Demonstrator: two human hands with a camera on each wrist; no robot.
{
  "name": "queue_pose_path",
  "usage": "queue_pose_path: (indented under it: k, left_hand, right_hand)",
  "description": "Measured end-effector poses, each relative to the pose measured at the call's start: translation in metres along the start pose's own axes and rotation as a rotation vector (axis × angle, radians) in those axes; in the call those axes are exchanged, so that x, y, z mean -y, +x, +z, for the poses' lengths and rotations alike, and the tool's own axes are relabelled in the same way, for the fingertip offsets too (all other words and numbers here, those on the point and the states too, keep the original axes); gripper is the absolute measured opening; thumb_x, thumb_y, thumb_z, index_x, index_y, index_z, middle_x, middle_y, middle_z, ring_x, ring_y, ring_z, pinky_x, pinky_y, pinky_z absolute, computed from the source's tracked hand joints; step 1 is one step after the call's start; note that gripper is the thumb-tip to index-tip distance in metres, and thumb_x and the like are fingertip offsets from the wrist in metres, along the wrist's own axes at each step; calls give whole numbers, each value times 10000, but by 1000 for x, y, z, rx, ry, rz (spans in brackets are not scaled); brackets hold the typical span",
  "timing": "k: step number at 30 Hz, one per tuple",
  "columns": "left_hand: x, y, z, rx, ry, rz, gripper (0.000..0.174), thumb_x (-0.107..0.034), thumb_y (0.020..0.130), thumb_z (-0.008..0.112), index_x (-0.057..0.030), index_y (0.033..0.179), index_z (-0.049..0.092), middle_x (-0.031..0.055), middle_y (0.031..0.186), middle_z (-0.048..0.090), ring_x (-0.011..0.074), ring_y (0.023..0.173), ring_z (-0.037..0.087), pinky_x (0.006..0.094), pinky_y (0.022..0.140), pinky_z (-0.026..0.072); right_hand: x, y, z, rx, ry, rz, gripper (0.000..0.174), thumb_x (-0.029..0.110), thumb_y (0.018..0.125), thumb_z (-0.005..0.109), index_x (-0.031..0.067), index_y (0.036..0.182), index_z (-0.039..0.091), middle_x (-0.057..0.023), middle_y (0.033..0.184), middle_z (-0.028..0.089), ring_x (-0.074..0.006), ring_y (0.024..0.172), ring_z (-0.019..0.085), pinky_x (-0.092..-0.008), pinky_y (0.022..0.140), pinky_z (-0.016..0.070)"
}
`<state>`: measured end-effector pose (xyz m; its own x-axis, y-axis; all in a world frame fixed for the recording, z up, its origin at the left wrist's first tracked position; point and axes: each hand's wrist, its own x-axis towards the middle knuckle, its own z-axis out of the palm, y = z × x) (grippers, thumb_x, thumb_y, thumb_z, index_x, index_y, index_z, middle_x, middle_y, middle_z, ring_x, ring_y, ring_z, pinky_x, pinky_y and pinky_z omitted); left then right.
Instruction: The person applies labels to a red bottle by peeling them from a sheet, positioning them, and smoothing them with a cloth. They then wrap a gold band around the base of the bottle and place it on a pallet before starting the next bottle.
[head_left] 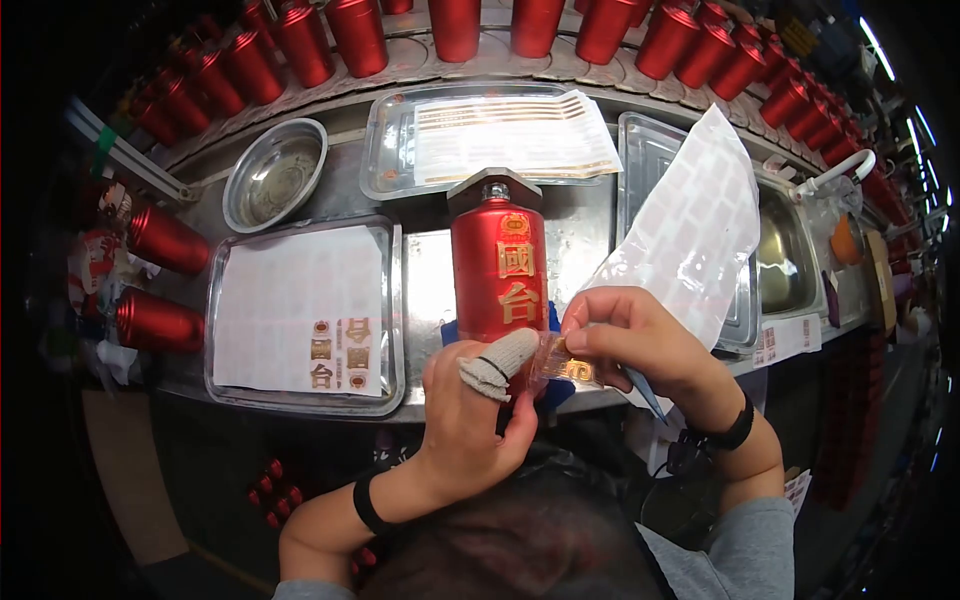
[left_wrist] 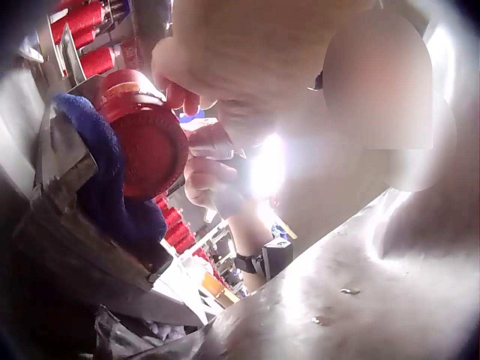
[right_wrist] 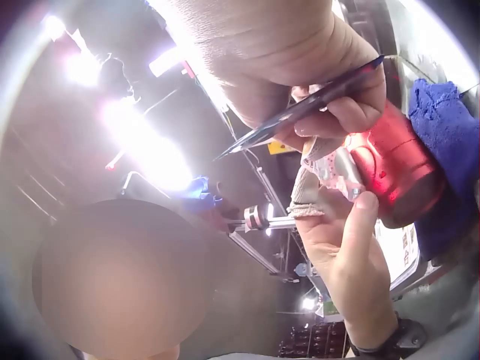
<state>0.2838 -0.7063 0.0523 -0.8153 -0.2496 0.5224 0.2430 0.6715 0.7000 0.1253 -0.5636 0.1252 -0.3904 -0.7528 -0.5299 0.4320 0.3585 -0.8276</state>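
Observation:
A red bottle [head_left: 490, 262] with raised gold characters lies on its back, its base towards the person, over a blue cloth [head_left: 452, 330]. Between the hands is a small clear film sticker [head_left: 562, 366] with gold lettering. The right hand [head_left: 640, 335] pinches it by its right side, and dark pointed tweezers [right_wrist: 307, 105] are tucked in the same hand. On the left hand [head_left: 465, 430], a fabric finger cot [head_left: 500, 362] covers one finger; thumb and covered finger grip the sticker's other side, close to the bottle's base.
At left, a tray [head_left: 398, 320] holds a sheet of gold stickers, with a metal bowl [head_left: 277, 175] behind. Another tray [head_left: 378, 140] carries striped sheets. A glossy backing sheet [head_left: 690, 225] stands up at right before a sink [head_left: 780, 250]. Red bottles [head_left: 455, 30] line the conveyor.

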Motion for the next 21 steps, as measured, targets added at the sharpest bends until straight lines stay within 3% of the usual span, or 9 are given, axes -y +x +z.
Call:
queue_pose_path:
  k: [11, 15, 21]
  left_hand:
    - [-3, 9, -2, -14, 23, 130, 374, 1, 696, 763, -51, 1057, 683, 37, 886, 589, 241, 810, 561, 394, 760, 377]
    - [-1, 10, -2, 2, 49, 150, 359, -22, 685, 786, -62, 1031, 696, 28, 888, 608, 225, 826, 570, 390, 767, 373]
    - [-4, 10, -6, 19, 48, 169, 326, -34, 700, 797, -67, 1010, 702, 27, 885, 636, 208, 831, 578, 377, 776, 367]
  right_hand:
    - [-13, 1, -24, -55, -84, 17, 143, 165, 906, 670, 27, 908, 632, 4, 701, 620, -29, 520, 516, -178, 458, 370]
    - [-14, 7, -31, -47, -137, 40, 151, 171, 913, 678, 26, 905, 635, 4, 717, 628, -34, 563, 538, -182, 503, 400]
    - [-41, 22, -45, -35, -226, -127, 148, 145, 916, 691, 11, 889, 636, 2, 766, 636, -47, 705, 583, -198, 615, 452]
